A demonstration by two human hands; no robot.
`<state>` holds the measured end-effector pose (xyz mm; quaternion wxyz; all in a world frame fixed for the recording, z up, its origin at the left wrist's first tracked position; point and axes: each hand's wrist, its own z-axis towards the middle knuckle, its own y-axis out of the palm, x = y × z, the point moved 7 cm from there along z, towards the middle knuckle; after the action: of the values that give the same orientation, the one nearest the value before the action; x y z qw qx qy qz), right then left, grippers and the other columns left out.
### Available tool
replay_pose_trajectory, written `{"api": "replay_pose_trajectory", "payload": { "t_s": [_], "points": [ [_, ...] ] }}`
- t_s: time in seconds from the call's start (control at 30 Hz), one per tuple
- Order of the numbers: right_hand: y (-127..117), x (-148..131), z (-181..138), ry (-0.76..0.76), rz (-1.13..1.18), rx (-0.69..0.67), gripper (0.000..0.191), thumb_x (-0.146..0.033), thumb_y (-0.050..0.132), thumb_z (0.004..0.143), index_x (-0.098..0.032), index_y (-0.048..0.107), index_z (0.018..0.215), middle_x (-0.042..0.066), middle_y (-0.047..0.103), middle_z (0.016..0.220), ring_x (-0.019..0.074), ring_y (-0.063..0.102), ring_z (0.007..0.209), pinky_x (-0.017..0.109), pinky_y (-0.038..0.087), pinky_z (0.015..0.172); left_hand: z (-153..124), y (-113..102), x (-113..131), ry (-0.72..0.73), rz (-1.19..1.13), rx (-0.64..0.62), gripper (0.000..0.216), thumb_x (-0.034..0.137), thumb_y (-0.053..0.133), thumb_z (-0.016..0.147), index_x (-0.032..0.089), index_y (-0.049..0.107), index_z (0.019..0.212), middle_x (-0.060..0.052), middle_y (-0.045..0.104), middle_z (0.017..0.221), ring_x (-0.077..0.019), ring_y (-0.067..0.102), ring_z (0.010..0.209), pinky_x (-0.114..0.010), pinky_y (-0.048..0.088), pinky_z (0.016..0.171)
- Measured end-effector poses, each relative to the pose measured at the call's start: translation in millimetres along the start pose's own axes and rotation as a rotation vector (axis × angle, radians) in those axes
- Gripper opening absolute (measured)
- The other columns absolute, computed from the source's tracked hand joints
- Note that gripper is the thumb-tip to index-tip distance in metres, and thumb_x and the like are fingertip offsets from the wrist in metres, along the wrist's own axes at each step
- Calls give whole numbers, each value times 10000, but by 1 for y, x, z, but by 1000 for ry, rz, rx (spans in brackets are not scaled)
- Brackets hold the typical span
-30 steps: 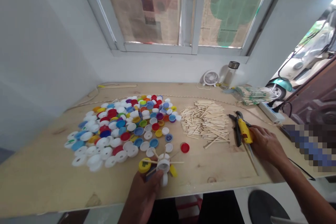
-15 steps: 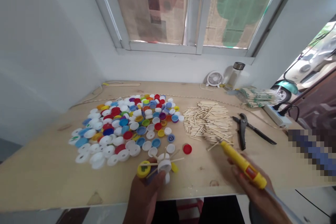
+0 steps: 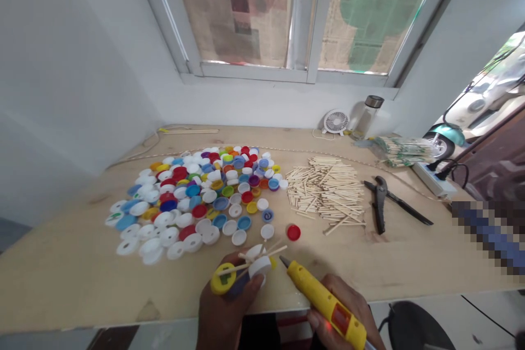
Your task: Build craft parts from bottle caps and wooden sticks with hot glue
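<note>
Held between the thumb and fingers of my left hand (image 3: 227, 301) is a small bottle-cap assembly (image 3: 259, 268): white caps with thin wooden sticks poking out, and a yellow cap (image 3: 223, 279) at its left end. A darker blue cap shows partly under my thumb. My right hand (image 3: 344, 306) is closed around a yellow pen-shaped hot glue gun (image 3: 315, 292) with a glowing red light. Its dark pointed tip sits just right of the assembly, apart from it by a small gap. A red cap (image 3: 293, 232) lies on the table beyond the tip.
A wide heap of colourful bottle caps (image 3: 192, 191) spreads over the left of the wooden table (image 3: 82, 273). Right of it lie a pile of short sticks (image 3: 328, 191) and black-handled cutters (image 3: 380, 202). Behind stand a small fan (image 3: 336, 121), a bottle (image 3: 368, 117) and a power strip (image 3: 435, 180).
My right hand has brought the glue gun leftward and down from the stick pile to beside the assembly. My left hand has tilted the assembly slightly.
</note>
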<state>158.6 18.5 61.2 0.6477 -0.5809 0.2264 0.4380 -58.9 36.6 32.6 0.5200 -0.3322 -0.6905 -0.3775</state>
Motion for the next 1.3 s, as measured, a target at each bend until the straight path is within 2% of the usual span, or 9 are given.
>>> {"api": "replay_pose_trajectory", "payload": {
  "t_s": [0.2, 0.47, 0.8, 1.1, 1.3],
  "points": [
    [3, 3, 1, 56, 43, 15, 354, -525, 488, 868, -223, 434, 693, -36, 476, 614, 116, 429, 545, 250, 310, 515, -3, 2, 7, 69, 61, -8, 461, 370, 854, 494, 191, 722, 897, -48, 754, 878, -242, 694, 814, -291, 557, 718],
    [5, 6, 1, 102, 74, 13, 355, -506, 503, 867, -219, 409, 680, -36, 444, 619, 118, 434, 557, 258, 301, 520, -5, 5, 10, 83, 94, -39, 446, 378, 850, 512, 214, 714, 904, -41, 753, 922, -245, 693, 850, -306, 549, 771],
    [7, 10, 2, 118, 63, 11, 358, -503, 524, 856, -212, 419, 675, -30, 475, 633, 123, 464, 576, 256, 336, 527, -3, 3, 8, 96, 155, -44, 436, 411, 834, 523, 205, 711, 887, -39, 749, 868, -236, 690, 790, -304, 557, 708],
    [5, 9, 3, 32, 9, -26, 305, -408, 559, 871, -207, 437, 678, -31, 504, 630, 114, 498, 566, 238, 379, 515, -5, 2, 10, 98, 107, 14, 426, 394, 854, 476, 229, 719, 846, -42, 750, 887, -245, 679, 801, -318, 560, 713],
    [0, 6, 3, 94, -8, 42, 308, -426, 535, 880, -213, 425, 688, -32, 471, 629, 127, 479, 579, 251, 366, 512, -5, 1, 11, 79, 102, 49, 409, 364, 866, 453, 225, 713, 806, -30, 737, 852, -232, 666, 789, -289, 540, 697]
  ]
}}
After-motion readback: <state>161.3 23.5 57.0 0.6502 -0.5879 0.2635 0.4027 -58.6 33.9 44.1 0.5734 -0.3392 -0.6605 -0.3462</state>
